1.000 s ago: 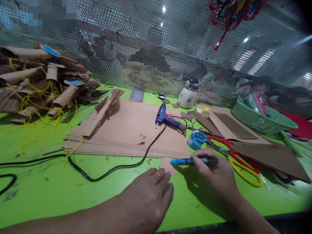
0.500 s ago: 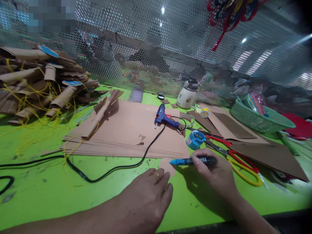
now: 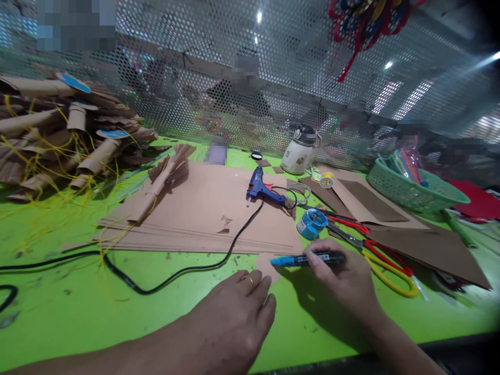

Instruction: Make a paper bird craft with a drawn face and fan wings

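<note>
Right grip (image 3: pixel 346 276) pinches a blue-tipped marker (image 3: pixel 291 261); left hand (image 3: pixel 238 310) partly hides a paper disc (image 3: pixel 263 263), its hold unclear.

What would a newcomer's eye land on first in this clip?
Probably the blue-tipped marker in the right hand, its tip at a round brown paper disc by the fingertips of the left hand. Next, perhaps, the blue glue gun lying on stacked brown sheets beyond the hands, and the big heap of brown paper rolls tangled with yellow string at the far left.
</note>
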The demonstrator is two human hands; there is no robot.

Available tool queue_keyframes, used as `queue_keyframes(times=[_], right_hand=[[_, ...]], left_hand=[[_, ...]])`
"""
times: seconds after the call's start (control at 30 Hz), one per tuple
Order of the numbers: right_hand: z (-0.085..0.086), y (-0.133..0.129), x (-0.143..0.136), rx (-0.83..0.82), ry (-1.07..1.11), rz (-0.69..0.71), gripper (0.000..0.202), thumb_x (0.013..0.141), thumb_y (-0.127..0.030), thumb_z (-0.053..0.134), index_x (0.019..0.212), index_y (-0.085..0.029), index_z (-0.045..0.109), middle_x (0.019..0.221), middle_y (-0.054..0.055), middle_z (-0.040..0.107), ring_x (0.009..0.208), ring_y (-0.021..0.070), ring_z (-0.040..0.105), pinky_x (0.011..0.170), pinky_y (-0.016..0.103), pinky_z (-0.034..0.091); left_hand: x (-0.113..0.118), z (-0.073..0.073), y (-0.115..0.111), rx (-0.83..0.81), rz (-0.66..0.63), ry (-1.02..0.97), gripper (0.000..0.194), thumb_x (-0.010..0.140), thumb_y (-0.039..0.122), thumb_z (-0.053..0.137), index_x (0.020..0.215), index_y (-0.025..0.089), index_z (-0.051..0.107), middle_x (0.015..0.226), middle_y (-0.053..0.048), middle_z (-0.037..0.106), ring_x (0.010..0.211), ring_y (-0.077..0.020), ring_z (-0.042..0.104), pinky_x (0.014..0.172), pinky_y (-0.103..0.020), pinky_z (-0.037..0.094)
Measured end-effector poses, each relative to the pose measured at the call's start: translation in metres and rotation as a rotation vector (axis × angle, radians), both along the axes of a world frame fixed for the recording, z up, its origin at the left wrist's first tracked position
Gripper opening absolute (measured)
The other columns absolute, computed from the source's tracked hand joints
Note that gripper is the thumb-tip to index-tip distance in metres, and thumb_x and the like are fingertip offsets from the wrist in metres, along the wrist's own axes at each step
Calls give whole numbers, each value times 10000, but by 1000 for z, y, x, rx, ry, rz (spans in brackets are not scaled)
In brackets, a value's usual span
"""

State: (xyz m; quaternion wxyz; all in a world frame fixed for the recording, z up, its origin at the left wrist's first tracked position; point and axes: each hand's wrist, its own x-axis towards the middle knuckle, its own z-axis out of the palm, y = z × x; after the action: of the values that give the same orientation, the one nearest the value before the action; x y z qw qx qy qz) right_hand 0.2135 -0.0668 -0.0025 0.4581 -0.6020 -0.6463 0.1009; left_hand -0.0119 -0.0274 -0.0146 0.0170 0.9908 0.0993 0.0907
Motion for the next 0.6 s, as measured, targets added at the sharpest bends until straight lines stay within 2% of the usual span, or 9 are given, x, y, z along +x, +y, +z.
queue_keyframes(times=[0.27,0.43,0.6], right_hand=[[-4,-3,-2,66,125,-197,111,825,-261,642,729,-209,661,593,-24,610,541,146,583,551,272,488],[-7,-2,0,62,101,-163,132,829,-271,643,714,-213,671,566,-28,593,511,142,555,543,275,474],[-6,-2,-3,29,209,-156,114,832,-291,661,754,-212,686,555,-36,583,487,123,517,520,256,444]], left_hand=[[1,1,0,12,9,-7,360,947,178,445,1235,23,596,1273,-248,607,1194,-358,563,976,-506,496],[2,2,-2,25,14,32,356,950,182,435,1224,27,601,1263,-243,612,1186,-350,568,985,-505,495],[2,1,1,71,-29,17,342,930,167,441,1184,29,624,1240,-217,634,1156,-349,586,971,-482,511]])
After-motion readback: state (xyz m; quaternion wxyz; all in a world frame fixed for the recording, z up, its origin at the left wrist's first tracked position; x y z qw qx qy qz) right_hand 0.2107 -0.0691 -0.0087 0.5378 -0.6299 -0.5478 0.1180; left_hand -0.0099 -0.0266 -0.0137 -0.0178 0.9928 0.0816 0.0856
